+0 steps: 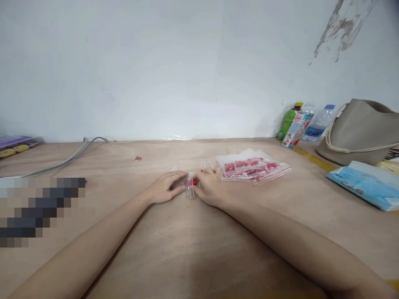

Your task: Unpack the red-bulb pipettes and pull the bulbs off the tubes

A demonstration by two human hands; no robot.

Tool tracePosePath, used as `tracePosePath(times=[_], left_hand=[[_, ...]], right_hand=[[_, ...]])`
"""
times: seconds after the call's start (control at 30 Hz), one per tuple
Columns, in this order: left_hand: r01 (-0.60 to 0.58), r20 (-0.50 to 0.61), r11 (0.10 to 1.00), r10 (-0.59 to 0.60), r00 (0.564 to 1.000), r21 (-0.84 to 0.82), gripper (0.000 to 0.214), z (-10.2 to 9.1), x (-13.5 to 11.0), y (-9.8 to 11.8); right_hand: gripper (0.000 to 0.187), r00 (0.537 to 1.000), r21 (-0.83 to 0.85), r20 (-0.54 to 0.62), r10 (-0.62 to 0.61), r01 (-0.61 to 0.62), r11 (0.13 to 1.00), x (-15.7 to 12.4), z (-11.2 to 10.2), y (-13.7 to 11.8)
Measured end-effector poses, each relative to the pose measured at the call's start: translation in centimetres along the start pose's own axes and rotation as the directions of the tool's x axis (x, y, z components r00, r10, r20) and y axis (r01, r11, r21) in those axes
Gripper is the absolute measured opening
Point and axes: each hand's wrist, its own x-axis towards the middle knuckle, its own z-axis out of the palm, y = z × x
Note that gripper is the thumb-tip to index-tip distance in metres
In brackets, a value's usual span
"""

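Observation:
A small clear zip bag (190, 192) with red pieces in it stands or lies between my two hands on the wooden table. My right hand (212, 187) has its fingers and thumb closed on the right side of this bag. On the other side, my left hand (166, 187) rests with thumb and fingers apart, their tips at the bag's left edge. More clear plastic shows behind the fingers of both hands. Just right of my right hand lies a pile of flat zip bags (249, 168) filled with red pieces.
Bottles (289, 120) and a carton (294, 131) stand by the wall at right, beside a grey-beige bag (358, 133). A blue packet (363, 185) lies in front. Grey cable (68, 160) runs along the left, near a purple-and-yellow package (17, 145). A brown scrap (137, 158) lies farther back.

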Motion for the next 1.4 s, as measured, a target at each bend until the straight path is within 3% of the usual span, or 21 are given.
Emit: tracePosePath(times=[0.17,0.3,0.47,0.6,0.67,0.73,0.8,0.9,0.97,1.03,1.2,1.4], left_hand=[[0.061,0.039,0.998,-0.061,0.997,-0.001,0.052,-0.1,-0.3,-0.2],[0.099,0.054,0.995,-0.100,0.993,0.034,0.056,-0.2,-0.4,-0.2],[0.184,0.053,0.981,-0.187,0.981,0.065,0.049,-0.9,-0.9,-1.9],[0.266,-0.076,0.963,-0.262,0.962,0.049,0.042,-1.5,-1.1,-3.6],[0.335,-0.251,0.937,-0.303,0.919,0.094,0.036,-1.6,-0.9,-3.6],[0.441,-0.459,0.890,-0.345,0.819,0.119,0.031,-1.5,-0.5,-2.8],[0.532,-0.572,0.838,-0.382,0.726,0.116,0.027,-1.0,-0.1,-1.5],[0.590,-0.490,0.786,-0.446,0.750,0.187,0.031,0.1,0.3,0.2],[0.605,-0.365,0.761,-0.508,0.780,0.234,0.043,0.8,0.4,0.7],[0.587,-0.238,0.768,-0.538,0.809,0.257,0.051,1.2,0.3,0.7],[0.505,-0.043,0.818,-0.514,0.857,0.277,0.074,0.3,-0.2,-0.7],[0.321,0.168,0.918,-0.363,0.917,0.231,0.061,-2.9,-1.3,-3.7]], right_hand=[[0.011,0.984,0.260,-0.157,-0.079,0.119,0.958,-0.2,-0.2,0.5],[0.013,0.959,0.289,-0.271,-0.086,0.166,0.943,-0.2,-0.5,0.8],[0.018,0.902,0.339,-0.432,0.013,0.149,0.929,0.2,-1.2,1.9],[0.018,0.851,0.351,-0.515,0.104,0.099,0.931,0.9,-1.8,3.2],[0.019,0.832,0.301,-0.550,0.070,0.120,0.946,1.5,-1.9,3.7],[0.022,0.831,0.192,-0.556,-0.023,0.156,0.969,2.1,-1.8,3.9],[0.027,0.858,0.033,-0.487,-0.162,0.203,0.979,2.6,-1.3,3.9],[0.029,0.917,-0.190,-0.214,-0.337,0.299,0.935,3.2,-0.4,3.4],[0.026,0.924,-0.267,-0.021,-0.383,0.364,0.892,3.3,0.3,3.1],[0.023,0.916,-0.296,0.099,-0.390,0.401,0.867,3.2,0.7,2.7],[0.019,0.913,-0.295,0.174,-0.368,0.405,0.865,2.8,1.0,2.4],[0.020,0.934,-0.240,0.158,-0.322,0.352,0.904,2.5,1.3,2.2]])
